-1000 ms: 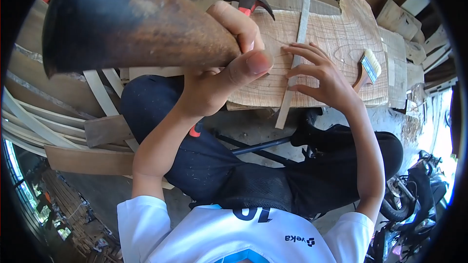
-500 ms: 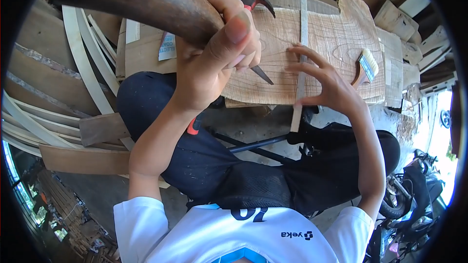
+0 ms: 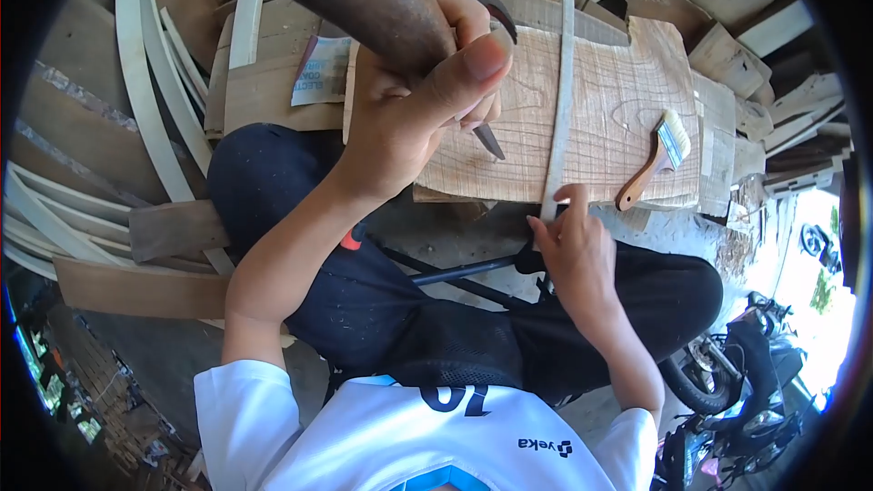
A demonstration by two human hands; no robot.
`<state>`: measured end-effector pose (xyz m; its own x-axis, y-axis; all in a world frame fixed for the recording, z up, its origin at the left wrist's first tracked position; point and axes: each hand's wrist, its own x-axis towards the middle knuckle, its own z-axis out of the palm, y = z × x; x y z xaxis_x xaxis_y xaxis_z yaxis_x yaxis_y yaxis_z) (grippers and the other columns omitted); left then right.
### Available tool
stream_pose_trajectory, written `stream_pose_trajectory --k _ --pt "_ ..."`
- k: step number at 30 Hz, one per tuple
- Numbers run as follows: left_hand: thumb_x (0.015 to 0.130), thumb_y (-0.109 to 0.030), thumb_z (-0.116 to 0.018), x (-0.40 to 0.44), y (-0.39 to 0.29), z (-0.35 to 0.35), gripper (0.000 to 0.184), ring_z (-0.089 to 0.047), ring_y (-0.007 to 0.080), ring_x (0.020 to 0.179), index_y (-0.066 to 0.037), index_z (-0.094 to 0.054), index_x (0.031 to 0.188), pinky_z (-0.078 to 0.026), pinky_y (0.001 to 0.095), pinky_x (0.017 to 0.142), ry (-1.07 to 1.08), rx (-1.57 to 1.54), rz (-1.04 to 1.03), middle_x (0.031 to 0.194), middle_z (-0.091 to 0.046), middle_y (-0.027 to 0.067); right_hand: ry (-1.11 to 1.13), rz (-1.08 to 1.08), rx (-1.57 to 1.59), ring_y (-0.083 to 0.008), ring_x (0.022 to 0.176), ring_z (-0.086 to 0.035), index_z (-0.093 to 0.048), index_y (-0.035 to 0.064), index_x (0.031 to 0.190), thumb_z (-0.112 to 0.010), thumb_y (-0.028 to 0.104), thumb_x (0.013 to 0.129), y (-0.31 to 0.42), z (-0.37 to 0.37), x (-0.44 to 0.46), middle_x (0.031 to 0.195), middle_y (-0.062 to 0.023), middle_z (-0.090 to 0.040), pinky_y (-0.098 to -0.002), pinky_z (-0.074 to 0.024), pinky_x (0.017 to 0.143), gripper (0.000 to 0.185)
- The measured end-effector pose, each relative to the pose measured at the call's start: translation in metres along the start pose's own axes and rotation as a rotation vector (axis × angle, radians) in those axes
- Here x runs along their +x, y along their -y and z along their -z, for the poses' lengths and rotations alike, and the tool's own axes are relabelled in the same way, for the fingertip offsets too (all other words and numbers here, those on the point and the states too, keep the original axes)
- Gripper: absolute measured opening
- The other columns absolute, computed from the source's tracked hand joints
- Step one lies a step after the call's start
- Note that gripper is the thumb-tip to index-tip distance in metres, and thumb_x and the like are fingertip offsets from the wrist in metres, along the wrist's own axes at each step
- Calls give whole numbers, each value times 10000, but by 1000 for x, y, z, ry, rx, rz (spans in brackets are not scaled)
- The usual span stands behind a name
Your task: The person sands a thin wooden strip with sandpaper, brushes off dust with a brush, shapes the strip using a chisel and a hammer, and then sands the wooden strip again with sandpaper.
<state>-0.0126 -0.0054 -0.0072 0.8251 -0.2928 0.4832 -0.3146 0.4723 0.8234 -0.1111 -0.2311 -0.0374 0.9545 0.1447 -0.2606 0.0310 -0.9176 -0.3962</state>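
Observation:
My left hand (image 3: pixel 418 100) grips the thick brown wooden handle (image 3: pixel 364 0) of a knife-like tool. The handle rises close to the camera, and the dark pointed blade (image 3: pixel 489 139) juts out below my fist, over the wide wooden board (image 3: pixel 600 109). A long, thin, pale strip of wood (image 3: pixel 563 64) crosses the board. At the strip's near end, my right hand (image 3: pixel 582 250) has its thumb and forefinger closed around it. The dark claw of a hammer (image 3: pixel 498 14) shows behind my left hand; most of the hammer is hidden.
A paintbrush (image 3: pixel 657 159) with a wooden handle lies on the board's right side. Curved pale strips (image 3: pixel 145 64) lie at the left. Wood offcuts (image 3: pixel 727 55) are heaped at the far right. Beyond my knee stands a motorcycle (image 3: pixel 746 373).
My right hand has moved from over the board down to the strip's near end, its fingers closing in. My left hand, with the tool, has shifted slightly right.

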Motion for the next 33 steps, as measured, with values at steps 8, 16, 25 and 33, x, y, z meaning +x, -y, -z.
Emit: stream_pose_trajectory --k 8,16,25,33 --pt "958 -239 -642 -3 -2 -13 248 -460 74 526 -95 -451 1025 -394 249 512 -64 -280 -89 665 -497 8 -201 -127 261 -360 601 -641 -425 -32 1156 -586 29 910 4 -36 -20 658 -172 -614 -430 -490 538 301" --pt "921 -163 -691 -13 -3 -28 284 -480 61 524 -105 -436 1032 -391 221 484 -43 -296 47 687 -505 -10 -261 -76 394 -349 567 -629 -413 -15 1014 -636 17 851 21 -62 -25 594 -172 -571 -402 -476 499 279" --pt "1034 -243 -496 -14 3 -32 115 -257 58 520 -152 -428 1048 -231 244 511 -37 -183 25 649 -329 -48 -237 -28 437 -407 560 -612 -396 5 951 -616 68 840 34 -72 -20 574 -200 -564 -471 -476 483 254" --pt "1020 -338 -512 -11 -1 -28 189 -238 59 528 -174 -420 996 -231 237 516 -64 -177 73 634 -311 -50 -232 -45 471 -365 535 -609 -398 0 993 -632 35 824 32 -74 -21 566 -166 -562 -427 -473 504 291"
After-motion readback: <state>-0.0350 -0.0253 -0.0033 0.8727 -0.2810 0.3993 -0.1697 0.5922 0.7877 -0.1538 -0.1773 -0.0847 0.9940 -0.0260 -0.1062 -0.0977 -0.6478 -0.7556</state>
